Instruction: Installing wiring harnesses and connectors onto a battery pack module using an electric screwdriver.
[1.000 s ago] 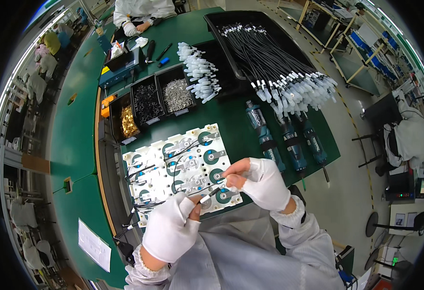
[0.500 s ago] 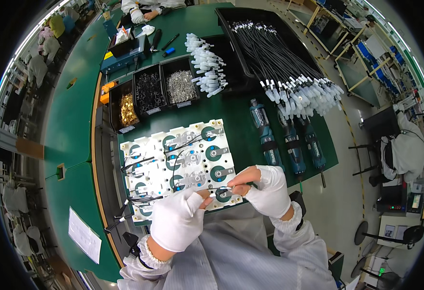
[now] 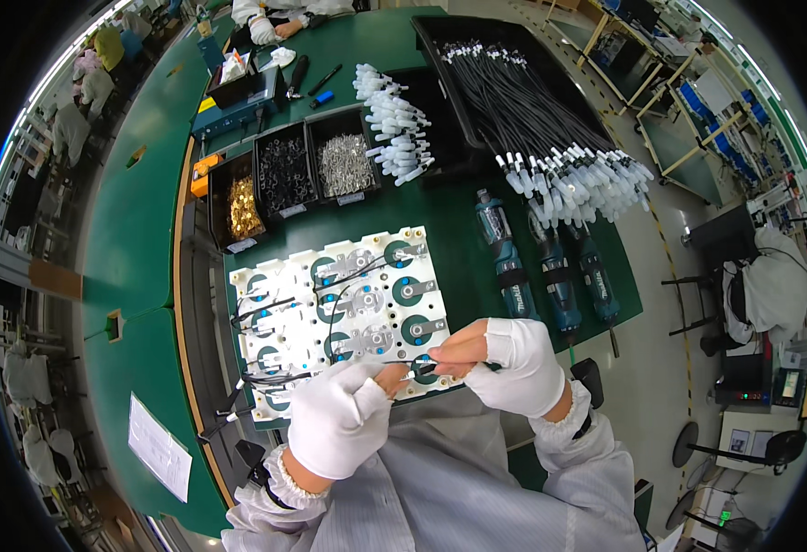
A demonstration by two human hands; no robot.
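In front of me lies a white moulded frame [image 3: 298, 327] with round green parts, silver metal tabs, blue dots and several black cables. Over its near right corner, both hands, in white fingerless gloves, hold a short black cable [image 3: 424, 369]. My left hand [image 3: 344, 414] is closed, its bare thumb and fingertips pinching the cable's left part. On the other side, my right hand [image 3: 505, 363] pinches it between thumb and fingers. A dark piece of the cable shows below the right palm. The exact cable end is too small to make out.
Beyond the frame stand black bins of brass parts [image 3: 243, 210], black clips [image 3: 284, 175] and silver screws [image 3: 345, 166]. Capped black cables [image 3: 551, 120] fill a large tray at the far right. Several teal electric screwdrivers [image 3: 505, 253] lie right. Another person's hand [image 3: 284, 30] rests at the far edge.
My right hand has shifted slightly right and turned, its fingers now extended further along the cable. The left hand stays nearly in place. The frame has not moved.
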